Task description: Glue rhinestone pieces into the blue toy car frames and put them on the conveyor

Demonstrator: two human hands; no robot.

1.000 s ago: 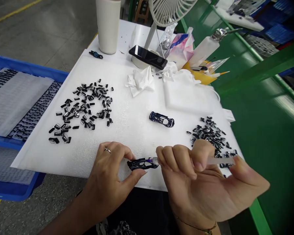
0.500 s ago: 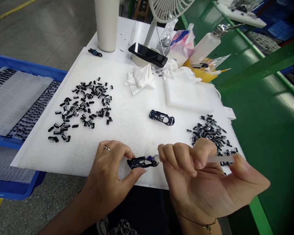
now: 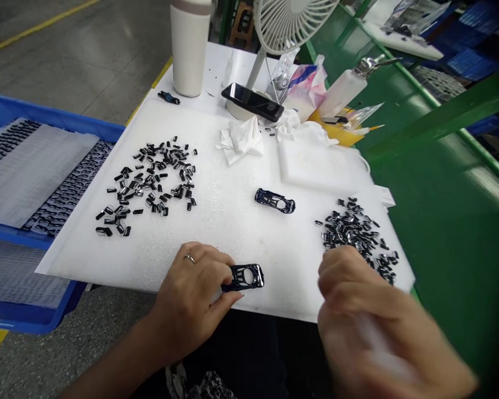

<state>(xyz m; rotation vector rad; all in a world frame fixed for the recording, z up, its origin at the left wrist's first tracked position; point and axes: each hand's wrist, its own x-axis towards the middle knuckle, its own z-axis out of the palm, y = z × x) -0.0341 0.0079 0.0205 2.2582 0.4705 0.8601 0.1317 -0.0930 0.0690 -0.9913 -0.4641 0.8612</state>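
My left hand (image 3: 199, 293), a ring on one finger, pinches a small dark toy car body (image 3: 255, 282) with an oval opening, near the front edge of the white foam mat (image 3: 216, 221). Closed and smeared by motion, my right hand (image 3: 357, 302) is off to the right. A whitish translucent syringe (image 3: 382, 349) shows blurred in its grip. Beyond my left hand lies a second dark toy car body (image 3: 263, 198). A pile of small black shiny parts (image 3: 349, 233) is just past my right hand. Similar black parts (image 3: 127, 172) are scattered at the left.
A blue crate (image 3: 62, 305) with rows of dark parts stands left of the table. Along the back are a tall cup (image 3: 190, 52), a fan (image 3: 297, 22), a phone (image 3: 251, 102), crumpled white cloth (image 3: 243, 138) and a spray bottle (image 3: 343, 88). A green frame (image 3: 444, 233) borders the right.
My right hand has drawn the syringe away from the car body, moving right and toward me. The held car body has turned slightly in my left hand. The view has shifted a little.
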